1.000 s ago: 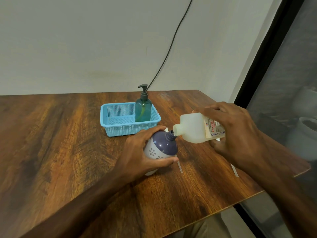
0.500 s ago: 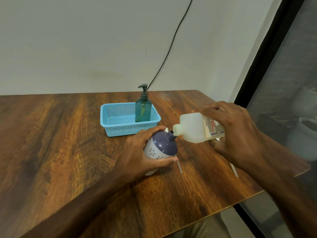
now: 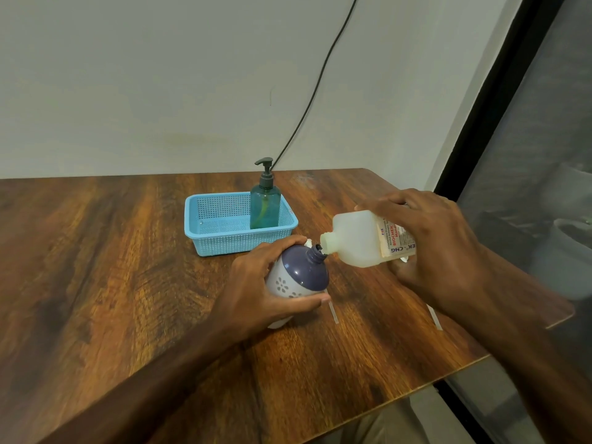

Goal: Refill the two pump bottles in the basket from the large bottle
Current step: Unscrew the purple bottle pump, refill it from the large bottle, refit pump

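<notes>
My left hand [image 3: 256, 293] grips a round white bottle with a purple top [image 3: 301, 274], tilted on the table with its open neck toward the right. My right hand [image 3: 429, 248] holds the large translucent white bottle [image 3: 355, 238] on its side, its open mouth touching the purple bottle's neck. A teal pump bottle [image 3: 265, 203] with its dark pump on stands upright in the right end of the blue basket [image 3: 221, 241], just behind my left hand.
The wooden table's right edge [image 3: 480, 357] runs close under my right forearm. Two thin white strips [image 3: 333, 312] lie on the table near the bottles. A black cable [image 3: 320, 78] hangs down the wall behind the basket.
Almost nothing differs; the large bottle has tipped very slightly while its mouth stays at the purple bottle's neck. Both hands keep their grips.
</notes>
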